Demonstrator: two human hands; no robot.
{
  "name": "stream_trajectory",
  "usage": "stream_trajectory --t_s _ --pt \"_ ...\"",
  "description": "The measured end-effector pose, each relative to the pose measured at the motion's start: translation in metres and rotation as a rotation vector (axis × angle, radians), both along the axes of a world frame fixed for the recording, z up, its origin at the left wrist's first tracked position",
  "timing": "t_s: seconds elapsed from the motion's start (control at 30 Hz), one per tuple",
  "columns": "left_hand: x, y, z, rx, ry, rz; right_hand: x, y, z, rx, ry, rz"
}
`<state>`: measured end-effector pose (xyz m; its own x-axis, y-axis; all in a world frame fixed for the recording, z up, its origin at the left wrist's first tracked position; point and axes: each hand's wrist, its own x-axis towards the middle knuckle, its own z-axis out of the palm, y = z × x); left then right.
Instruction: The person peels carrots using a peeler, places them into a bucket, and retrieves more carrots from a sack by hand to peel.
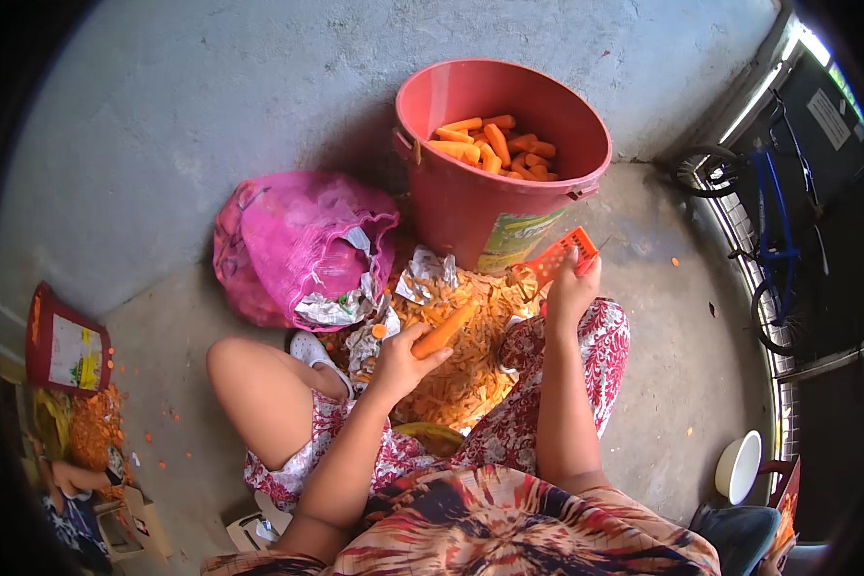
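Note:
My left hand [405,365] is wrapped round an orange carrot [444,329] that points up and to the right. In my right hand [576,286] is an orange-red perforated tool [559,257], held up near the red bucket. Below and between both hands lies a large heap of carrot peelings [466,370] between the legs. Peeled carrots [494,144] partly fill the big red bucket [504,206] behind the heap. A pink mesh sack [288,240] lies to the bucket's left, with crumpled paper at its mouth.
Another red bucket [67,344] and more peelings [96,427] are at the far left, near another person's legs [72,480] and a cardboard box [130,523]. On the right are a blue bicycle [776,250] and a white basin [739,468]. A wall [211,106] rises behind.

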<state>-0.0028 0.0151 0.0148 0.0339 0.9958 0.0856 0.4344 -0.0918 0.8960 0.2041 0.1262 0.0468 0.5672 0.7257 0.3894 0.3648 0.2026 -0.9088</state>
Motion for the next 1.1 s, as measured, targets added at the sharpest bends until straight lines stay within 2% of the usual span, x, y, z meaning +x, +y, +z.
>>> stream_trajectory --t_s 0.03,0.13,0.23,0.3,0.37,0.5,0.53,0.63,0.8,0.9,1.0,1.07,1.1 --pt "-0.001 0.001 0.001 0.000 0.003 0.004 0.000 -0.002 0.004 0.014 0.059 0.040" --pt "-0.005 0.007 -0.024 -0.184 -0.183 -0.015 -0.002 -0.004 -0.007 -0.083 0.285 0.378" --pt "-0.007 0.008 -0.031 -0.434 -0.801 -0.072 -0.019 -0.019 0.004 -0.186 0.505 0.703" --pt "-0.010 0.007 -0.023 -0.465 -0.844 -0.139 -0.033 -0.030 0.009 -0.271 0.737 0.955" --pt "-0.010 0.006 -0.015 -0.542 -0.937 -0.180 -0.041 -0.034 0.004 -0.362 0.708 1.100" --pt "-0.008 0.007 -0.016 -0.567 -0.935 -0.142 -0.043 -0.037 0.004 -0.507 0.964 1.094" --pt "-0.008 0.006 -0.016 -0.569 -0.934 -0.119 -0.044 -0.036 0.000 -0.503 0.832 1.053" --pt "-0.009 0.006 -0.015 -0.556 -0.939 -0.129 -0.046 -0.035 0.003 -0.322 1.086 1.026" --pt "-0.009 0.006 -0.014 -0.560 -0.946 -0.156 -0.043 -0.035 0.003 -0.397 0.887 1.020" --pt "-0.009 0.006 -0.013 -0.558 -0.943 -0.152 -0.043 -0.035 0.003 -0.417 0.918 1.007" --pt "-0.009 0.008 -0.016 -0.557 -0.931 -0.095 -0.043 -0.034 -0.003 -0.416 0.840 0.911" --pt "-0.011 0.011 -0.022 -0.552 -0.910 -0.008 -0.040 -0.034 -0.004 -0.509 0.373 0.959" --pt "-0.014 0.012 -0.022 -0.509 -0.725 -0.022 -0.039 -0.035 -0.005 -0.548 0.137 0.969"
